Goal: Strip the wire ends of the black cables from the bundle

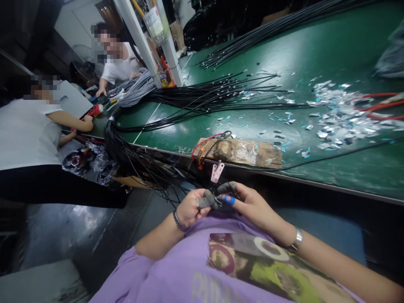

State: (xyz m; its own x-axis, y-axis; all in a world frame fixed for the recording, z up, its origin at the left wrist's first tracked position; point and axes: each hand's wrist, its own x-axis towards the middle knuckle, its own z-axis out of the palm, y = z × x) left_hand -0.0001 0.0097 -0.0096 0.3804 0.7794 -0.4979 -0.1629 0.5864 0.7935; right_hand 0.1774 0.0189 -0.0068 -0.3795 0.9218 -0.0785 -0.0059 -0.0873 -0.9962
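Observation:
My left hand (197, 205) is closed, with grey wrapping on its fingers, pinching a cable end (218, 200) in front of my purple shirt. Thin, pale wire strands stick out between the fingertips. My right hand (252, 204) meets it from the other side, its blue-wrapped thumb and grey-wrapped finger pinched at the same cable end. The fingers hide most of the cable. Just beyond them, a pink clip (217, 171) hangs at the table edge beside a wooden block (252, 152) with red and black wire around its left end.
On the green table (315, 176) lie black cable bundles (195, 94), grey cables (137, 90) and a heap of foil scraps (344, 113). One bundle (116, 141) droops over the edge to my left. Two people (28, 130) work at the left. A white post (139, 38) stands on the table.

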